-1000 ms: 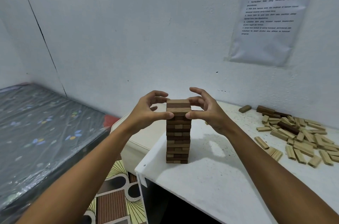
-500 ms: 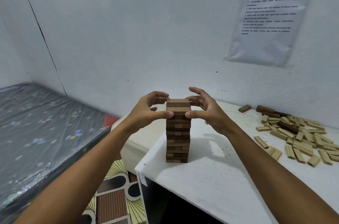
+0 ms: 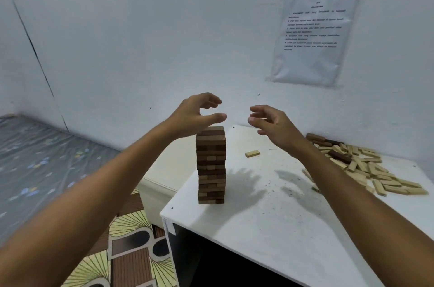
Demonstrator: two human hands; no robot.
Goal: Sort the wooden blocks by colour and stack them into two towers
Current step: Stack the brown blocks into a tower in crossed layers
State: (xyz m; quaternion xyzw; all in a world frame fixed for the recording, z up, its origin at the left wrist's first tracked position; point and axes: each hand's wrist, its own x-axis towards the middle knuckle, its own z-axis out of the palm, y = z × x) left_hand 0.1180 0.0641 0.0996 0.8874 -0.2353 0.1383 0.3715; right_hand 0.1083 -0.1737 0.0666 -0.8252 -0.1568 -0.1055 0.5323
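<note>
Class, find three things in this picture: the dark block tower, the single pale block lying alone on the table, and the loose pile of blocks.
dark block tower [image 3: 211,164], head view, middle of its front face.
single pale block [image 3: 252,153], head view, its top face.
loose pile of blocks [image 3: 366,164], head view, pale blocks near its middle.

Upper right of the frame: printed paper sheet stuck to the pale wall, text too small to read. Lower right and centre: white surface, speckled with dark flecks, open dark hollow beneath its near edge. Left edge: mattress in grey plastic wrap with a faint flower print. Bottom, left of centre: patterned floor mat in yellow, brown and black. Centre, between mattress and surface: cream box-like block, exact kind unclear. Far left: thin dark line slanting down the wall.
</note>
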